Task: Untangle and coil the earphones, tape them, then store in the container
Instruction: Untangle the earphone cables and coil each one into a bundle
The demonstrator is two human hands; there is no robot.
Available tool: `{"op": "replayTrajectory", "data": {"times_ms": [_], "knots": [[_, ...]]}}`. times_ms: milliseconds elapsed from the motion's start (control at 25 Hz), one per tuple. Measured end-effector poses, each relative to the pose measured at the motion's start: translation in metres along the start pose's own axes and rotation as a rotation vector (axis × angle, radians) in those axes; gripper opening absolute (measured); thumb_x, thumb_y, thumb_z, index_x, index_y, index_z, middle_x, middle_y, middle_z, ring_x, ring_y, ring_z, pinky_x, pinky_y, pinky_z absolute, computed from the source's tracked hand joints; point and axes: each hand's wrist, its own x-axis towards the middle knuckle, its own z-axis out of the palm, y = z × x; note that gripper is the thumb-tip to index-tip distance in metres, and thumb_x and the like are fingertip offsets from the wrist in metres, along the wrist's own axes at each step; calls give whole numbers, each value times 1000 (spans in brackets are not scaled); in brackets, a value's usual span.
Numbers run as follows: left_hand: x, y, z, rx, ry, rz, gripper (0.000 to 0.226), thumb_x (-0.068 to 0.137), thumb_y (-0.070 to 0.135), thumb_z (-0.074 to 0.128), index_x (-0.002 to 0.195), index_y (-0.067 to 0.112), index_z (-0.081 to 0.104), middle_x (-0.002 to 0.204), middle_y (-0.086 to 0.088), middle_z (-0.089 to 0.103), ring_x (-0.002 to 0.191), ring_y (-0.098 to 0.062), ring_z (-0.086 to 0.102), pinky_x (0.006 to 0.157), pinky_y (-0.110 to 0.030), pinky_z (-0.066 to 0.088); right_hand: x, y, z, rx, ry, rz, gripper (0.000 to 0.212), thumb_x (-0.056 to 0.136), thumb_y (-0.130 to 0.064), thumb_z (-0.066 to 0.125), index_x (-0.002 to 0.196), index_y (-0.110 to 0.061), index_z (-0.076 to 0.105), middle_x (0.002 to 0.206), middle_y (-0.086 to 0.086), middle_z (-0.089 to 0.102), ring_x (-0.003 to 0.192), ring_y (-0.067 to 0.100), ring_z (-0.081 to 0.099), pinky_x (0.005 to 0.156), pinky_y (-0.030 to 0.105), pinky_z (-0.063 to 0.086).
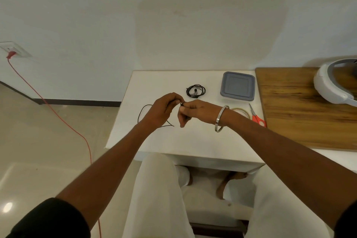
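Now coiling step: your left hand (161, 109) and right hand (195, 111) both pinch earphone cable (144, 111) mid-frame; next, wind loose tail evenly.

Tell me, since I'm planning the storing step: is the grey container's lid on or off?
On. The grey container sits at the white table's far side with its lid seated flat over the rim; nothing inside shows.
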Motion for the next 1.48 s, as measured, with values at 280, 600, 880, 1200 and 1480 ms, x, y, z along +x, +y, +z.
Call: {"op": "replayTrajectory", "data": {"times_ms": [280,600,880,1200,1480], "knots": [[-6,-19,31,-89,-41,-303,25,99,15,41,78,15,55,70,1,53,65,-11,50,68,-29,43,8,-11,4,488,77,-89,36,101,-33,35,83,-10,57,83,21,62,92,38,58,86,52,42],[-20,1,53,-31,-251,-198,23,104,16,34,100,28,53,71,0,48,61,-5,43,61,-11,40,11,-22,-2,705,249,-153,34,101,-34,30,86,-18,56,82,1,66,101,26,66,98,56,34],[-29,-4,43,45,-274,-144,34,105,24,32,131,22,54,72,0,47,64,-8,45,60,-6,41,11,-3,-4,206,431,-196,35,103,-19,30,100,-1,59,98,9,71,91,7,68,73,16,47],[-29,10,39,62,-293,-72,32,104,20,36,127,18,57,72,10,49,68,-5,50,72,-9,45,17,13,-1,-143,467,-144,33,102,-20,33,96,-9,63,98,-4,68,94,9,64,86,23,46],[-29,17,18,116,-250,-44,27,102,20,41,116,16,64,74,6,55,70,-6,53,70,-9,45,10,25,-10,-898,226,160,28,100,-19,31,97,-23,59,93,-14,61,97,7,56,111,61,-7]]}}
